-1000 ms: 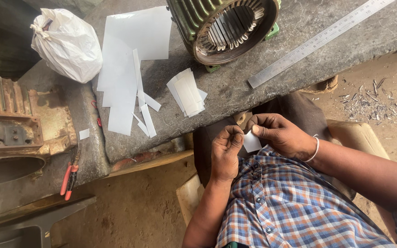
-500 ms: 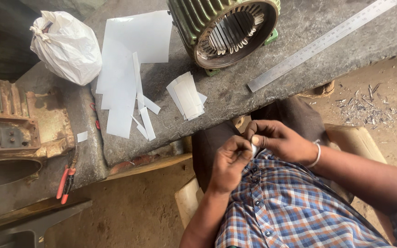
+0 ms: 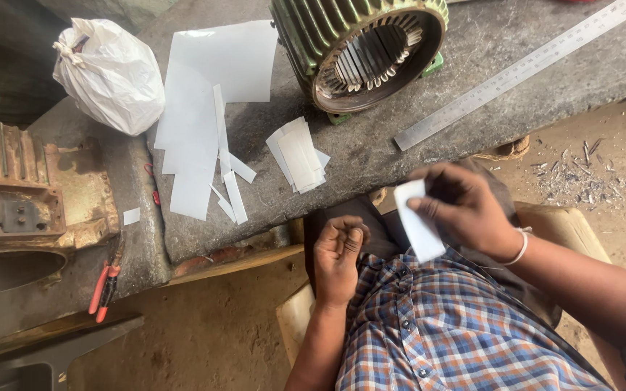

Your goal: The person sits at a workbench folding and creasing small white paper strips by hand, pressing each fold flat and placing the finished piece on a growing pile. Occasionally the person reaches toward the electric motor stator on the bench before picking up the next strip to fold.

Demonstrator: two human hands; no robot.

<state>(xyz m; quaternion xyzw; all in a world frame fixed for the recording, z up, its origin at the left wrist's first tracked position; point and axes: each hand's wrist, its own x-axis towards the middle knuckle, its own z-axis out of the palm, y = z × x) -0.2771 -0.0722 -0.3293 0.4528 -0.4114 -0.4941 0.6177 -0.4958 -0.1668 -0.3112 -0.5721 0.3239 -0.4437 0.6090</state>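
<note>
My right hand (image 3: 469, 210), with a white band at the wrist, pinches a white rectangular paper strip (image 3: 418, 221) over my lap, just off the stone bench's front edge. My left hand (image 3: 338, 253) is curled into a loose fist a little to the left and lower, apart from the strip, with nothing visible in it. On the grey stone bench (image 3: 371, 156) ahead lies a small stack of cut white strips (image 3: 298, 156). Further left are large white paper sheets and offcuts (image 3: 197, 123).
A green finned motor stator (image 3: 360, 51) stands at the bench's back. A long steel ruler (image 3: 523, 69) lies to the right, a knotted white plastic bag (image 3: 110, 76) at the left. A rusty motor housing (image 3: 30, 203) and red-handled pliers (image 3: 103, 286) are at far left.
Both hands were together working a small white piece at my lap. Now they have parted: the right hand has lifted toward the bench with the strip, and the left stays behind as a fist.
</note>
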